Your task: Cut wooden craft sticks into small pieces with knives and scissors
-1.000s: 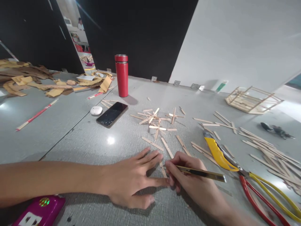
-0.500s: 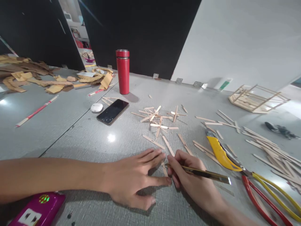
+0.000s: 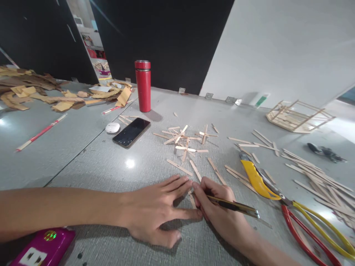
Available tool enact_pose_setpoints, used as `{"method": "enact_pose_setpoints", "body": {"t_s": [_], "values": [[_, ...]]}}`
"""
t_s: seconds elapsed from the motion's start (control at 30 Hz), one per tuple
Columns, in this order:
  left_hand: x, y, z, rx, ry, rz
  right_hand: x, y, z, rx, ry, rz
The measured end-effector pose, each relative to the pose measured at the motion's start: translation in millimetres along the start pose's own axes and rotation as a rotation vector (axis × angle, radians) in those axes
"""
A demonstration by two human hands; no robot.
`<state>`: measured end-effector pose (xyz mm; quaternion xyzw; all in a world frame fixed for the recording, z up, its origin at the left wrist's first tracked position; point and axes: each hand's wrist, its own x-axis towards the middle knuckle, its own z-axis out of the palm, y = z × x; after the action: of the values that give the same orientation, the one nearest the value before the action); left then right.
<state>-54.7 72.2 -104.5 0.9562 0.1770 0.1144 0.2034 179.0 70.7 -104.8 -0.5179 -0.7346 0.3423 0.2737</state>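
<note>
My left hand [image 3: 158,208] lies flat on the grey table [image 3: 111,166], fingers spread, pressing down a short wooden stick [image 3: 192,200] between its fingertips. My right hand [image 3: 219,210] is closed round a thin yellow-and-black utility knife [image 3: 235,205], held like a pen with its tip at that stick. Several loose wooden sticks [image 3: 183,142] lie just beyond both hands.
A black phone [image 3: 131,132], white earbud case [image 3: 112,128] and red flask [image 3: 143,86] stand beyond. Yellow cutter [image 3: 257,177] and red-and-yellow pliers [image 3: 310,227] lie right, with a stick pile [image 3: 318,173] and a stick frame [image 3: 296,118]. Cardboard scraps [image 3: 41,92] far left; pink box [image 3: 41,249] near left.
The knife in my right hand has shifted a little toward the left hand along the stick. The left hand stays flat in place. The view has drifted slightly.
</note>
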Motion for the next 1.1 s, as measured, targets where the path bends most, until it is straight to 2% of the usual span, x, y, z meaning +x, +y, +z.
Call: {"method": "enact_pose_setpoints", "body": {"t_s": [0.2, 0.77, 1.1], "values": [[0.2, 2.8, 0.7, 0.032, -0.010, -0.005, -1.6, -1.2, 3.7, -0.168, 0.067, -0.036], [0.6, 5.2, 2.5, 0.102, -0.003, -0.015, 0.5, -4.4, 0.3, -0.127, -0.019, -0.090], [-0.8, 2.6, 3.7, 0.089, 0.008, 0.005, 1.0, -0.8, 0.1, -0.100, 0.002, -0.085]]}}
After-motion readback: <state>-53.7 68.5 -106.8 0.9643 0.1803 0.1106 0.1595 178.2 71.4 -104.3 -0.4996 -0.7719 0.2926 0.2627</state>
